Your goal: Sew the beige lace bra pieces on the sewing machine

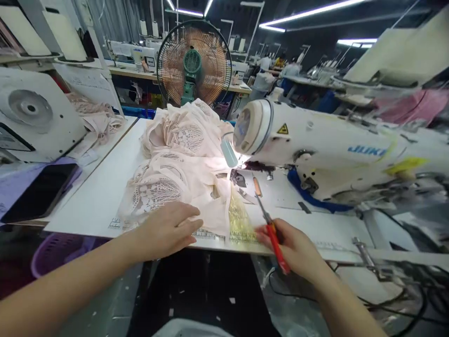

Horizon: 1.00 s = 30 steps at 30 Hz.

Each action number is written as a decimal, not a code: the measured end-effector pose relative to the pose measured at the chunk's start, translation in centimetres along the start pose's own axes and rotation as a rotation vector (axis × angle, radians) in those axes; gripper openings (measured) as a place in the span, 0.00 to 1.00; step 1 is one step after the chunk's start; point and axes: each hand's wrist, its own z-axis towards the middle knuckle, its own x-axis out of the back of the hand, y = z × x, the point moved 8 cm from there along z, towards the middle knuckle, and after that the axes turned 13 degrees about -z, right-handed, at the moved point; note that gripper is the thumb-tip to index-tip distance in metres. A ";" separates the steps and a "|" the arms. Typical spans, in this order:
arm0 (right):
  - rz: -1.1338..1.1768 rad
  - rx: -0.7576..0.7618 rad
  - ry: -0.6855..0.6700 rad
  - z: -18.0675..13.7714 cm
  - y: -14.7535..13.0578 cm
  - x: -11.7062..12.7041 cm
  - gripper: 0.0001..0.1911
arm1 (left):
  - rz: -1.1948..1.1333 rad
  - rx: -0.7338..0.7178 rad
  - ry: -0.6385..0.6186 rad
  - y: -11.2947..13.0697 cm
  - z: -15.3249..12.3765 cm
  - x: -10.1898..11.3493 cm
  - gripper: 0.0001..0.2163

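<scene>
My left hand (168, 229) lies flat, fingers stretched out, on the near edge of a heap of pale pink lace fabric (182, 159) on the white sewing table (101, 196). My right hand (294, 248) is closed around red-handled thread snips (271, 229), whose blades point up toward the needle area. A small patch of yellow-gold lace (240, 220) sits between my hands at the table's front edge. The white Juki sewing machine (315, 145) stands just right of the fabric, its lamp lighting the cloth.
A standing fan (193, 63) is behind the fabric. Another machine's end (35, 114) and a dark phone (40, 192) sit to the left, with a purple basket (56, 252) below. Other workstations and people fill the back of the room.
</scene>
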 end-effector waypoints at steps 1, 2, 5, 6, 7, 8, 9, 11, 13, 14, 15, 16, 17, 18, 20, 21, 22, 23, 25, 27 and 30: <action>0.000 -0.003 0.025 0.6 -1.4 -0.4 0.11 | 0.022 0.031 0.077 -0.1 -0.7 1.1 0.10; -0.024 -0.021 0.049 1.5 -2.6 -0.6 0.10 | 0.058 0.100 0.158 -0.8 -1.3 2.3 0.11; -0.064 -0.087 0.097 4.6 -4.8 -0.6 0.07 | 0.174 0.489 0.360 -6.2 -3.2 5.7 0.14; -0.055 -0.103 0.103 5.6 -5.1 -0.7 0.06 | 0.185 0.625 0.400 -8.3 -3.9 6.5 0.16; -0.043 -0.120 0.107 6.4 -5.2 -0.7 0.06 | 0.178 0.736 0.414 -10.2 -4.5 7.0 0.19; -0.029 -0.131 0.111 7.0 -5.4 -0.7 0.07 | 0.154 0.817 0.406 -11.9 -4.9 7.1 0.23; -0.012 -0.141 0.116 7.5 -5.4 -0.8 0.07 | 0.110 0.873 0.383 -13.2 -5.2 6.9 0.26; 0.032 -0.150 0.122 8.0 -5.4 -0.9 0.08 | 0.007 0.921 0.336 -15.0 -5.4 6.2 0.31; 0.099 -0.142 0.116 8.1 -5.3 -0.9 0.10 | -0.075 0.936 0.351 -15.6 -5.6 5.7 0.31; 0.146 -0.131 0.104 8.0 -5.2 -1.0 0.11 | -0.090 0.944 0.375 -15.6 -5.7 5.6 0.28; 0.202 -0.115 0.086 7.8 -5.0 -1.0 0.12 | -0.102 0.960 0.401 -15.4 -5.9 5.6 0.24; 0.267 -0.096 0.062 7.5 -4.7 -1.1 0.12 | -0.121 0.980 0.436 -15.3 -6.1 5.7 0.21; 0.339 -0.075 0.035 7.1 -4.5 -1.1 0.13 | -0.152 1.002 0.485 -15.1 -6.5 5.9 0.18; 0.417 -0.055 0.008 6.5 -4.3 -1.2 0.14 | -0.207 1.018 0.551 -14.8 -7.0 6.1 0.15; 0.579 -0.017 -0.033 5.1 -4.0 -1.1 0.17 | -0.417 1.020 0.763 -14.2 -8.3 6.6 0.10; 0.658 -0.003 -0.045 4.4 -4.0 -1.0 0.19 | -0.538 1.004 0.874 -13.9 -9.0 6.7 0.08; 0.733 0.007 -0.052 3.6 -3.9 -0.9 0.21 | -0.642 0.982 0.959 -13.5 -9.6 6.8 0.08; 0.803 0.013 -0.054 2.9 -3.9 -0.8 0.22 | -0.722 0.962 1.016 -13.0 -10.1 6.9 0.08; 0.925 0.015 -0.053 1.8 -3.9 -0.8 0.24 | -0.787 0.936 1.057 -11.9 -10.6 6.9 0.08; 1.021 0.004 -0.053 1.2 -3.9 -0.9 0.25 | -0.867 0.888 1.155 -11.0 -11.1 6.9 0.10; 1.111 -0.018 -0.064 1.0 -3.7 -1.2 0.25 | -1.089 0.763 1.371 -10.1 -11.2 6.8 0.14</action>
